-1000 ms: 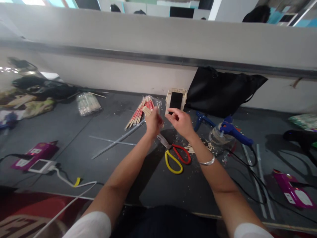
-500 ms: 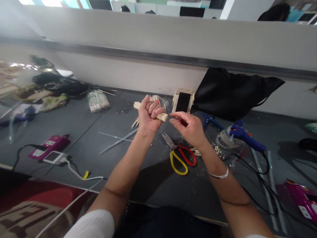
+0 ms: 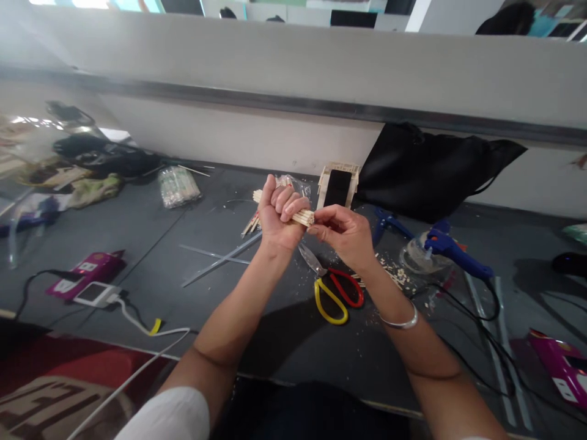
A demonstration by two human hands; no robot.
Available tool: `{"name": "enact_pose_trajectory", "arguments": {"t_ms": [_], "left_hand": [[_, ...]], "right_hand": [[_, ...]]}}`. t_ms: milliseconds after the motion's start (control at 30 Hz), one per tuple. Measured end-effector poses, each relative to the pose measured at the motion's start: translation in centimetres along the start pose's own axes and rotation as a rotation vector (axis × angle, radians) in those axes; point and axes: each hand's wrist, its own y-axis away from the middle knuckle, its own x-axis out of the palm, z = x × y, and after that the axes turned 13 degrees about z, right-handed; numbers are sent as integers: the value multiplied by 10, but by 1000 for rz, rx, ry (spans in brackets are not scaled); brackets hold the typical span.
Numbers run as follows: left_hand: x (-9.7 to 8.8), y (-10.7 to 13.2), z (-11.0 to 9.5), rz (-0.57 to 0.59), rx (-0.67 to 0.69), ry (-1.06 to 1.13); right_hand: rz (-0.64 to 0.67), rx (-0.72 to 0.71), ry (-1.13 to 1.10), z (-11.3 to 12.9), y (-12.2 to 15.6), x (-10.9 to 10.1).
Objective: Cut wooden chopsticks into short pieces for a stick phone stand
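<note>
My left hand (image 3: 280,217) is wrapped in a fist round a bundle of thin wooden sticks (image 3: 304,217), whose ends stick out on both sides. The thumb and fingertips of my right hand (image 3: 346,235) are pinched at the bundle's right end. Below the hands lie scissors (image 3: 331,305) with one yellow and one red handle loop. Behind my left hand is a clear packet of more sticks (image 3: 293,183), partly covered by it. A phone (image 3: 338,188) rests on a flat piece made of sticks (image 3: 352,168) behind my right hand.
A blue glue gun (image 3: 461,253) and a clear tape-like roll (image 3: 417,253) stand at the right among cords. Stick scraps (image 3: 397,275) litter the table. Clear glue sticks (image 3: 222,260), a bagged stick pack (image 3: 178,186), a purple power strip (image 3: 89,272) and a black bag (image 3: 431,171) surround the hands.
My right hand has moved left, and its fingertips now meet the bundle's right end. My left hand keeps its hold, with the bundle shifted slightly right.
</note>
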Motion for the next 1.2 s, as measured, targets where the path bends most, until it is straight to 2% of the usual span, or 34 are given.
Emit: {"name": "enact_pose_trajectory", "arguments": {"t_ms": [233,300,400,500,633,767,867,1000,1200], "left_hand": [[-3,2,1,-1,1,-24],[-7,-1,3,-5,4,-68],[-15,-10,11,-43,12,-141],[-28,-22,24,-83,81,-222],[-58,-34,41,-140,182,-420],[-92,-40,54,-216,128,-594],[-108,-40,60,-260,53,-715],[-116,-39,64,-212,46,-812],[-118,-42,62,-243,95,-907]], "right_hand": [[16,52,-110,10,2,6],[50,71,-71,9,1,1],[130,143,50,8,-2,-18],[38,172,213,13,-1,-43],[-108,101,270,30,6,-61],[-181,39,287,45,12,-62],[-182,23,317,50,15,-60],[-153,31,366,54,16,-58],[-132,27,375,57,18,-55]]}}
